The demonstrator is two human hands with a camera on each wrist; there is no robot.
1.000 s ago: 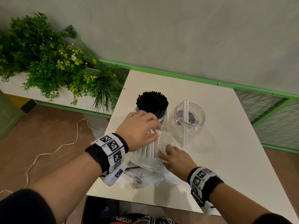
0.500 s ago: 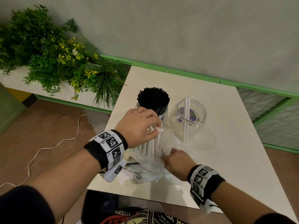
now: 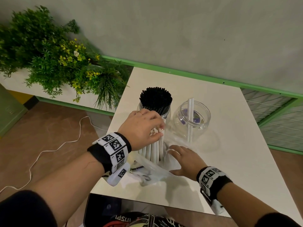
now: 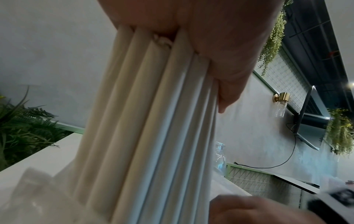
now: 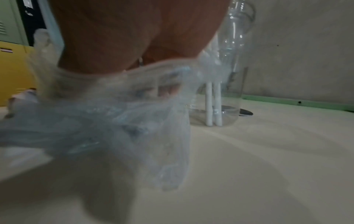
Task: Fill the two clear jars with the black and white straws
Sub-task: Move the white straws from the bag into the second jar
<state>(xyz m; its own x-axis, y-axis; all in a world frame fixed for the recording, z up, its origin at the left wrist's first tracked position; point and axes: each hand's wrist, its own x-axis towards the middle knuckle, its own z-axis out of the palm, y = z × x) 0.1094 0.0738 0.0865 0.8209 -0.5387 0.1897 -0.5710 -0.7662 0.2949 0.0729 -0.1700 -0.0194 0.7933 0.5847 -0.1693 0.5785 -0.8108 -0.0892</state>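
At near table (image 3: 229, 145) edge, white straws (image 3: 153, 152) are gripped upright by curled left hand (image 3: 142, 126); plastic bag (image 3: 152, 167) is pressed down by flat-fingered right hand (image 3: 185, 159), likely to free them for near-empty right jar (image 3: 191, 120).

Left grip (image 3: 144, 126) curled, right grip (image 3: 185, 159) flat

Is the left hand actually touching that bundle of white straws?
Touching. The left wrist view shows the left hand with fingers wrapped round the tops of the white straws.
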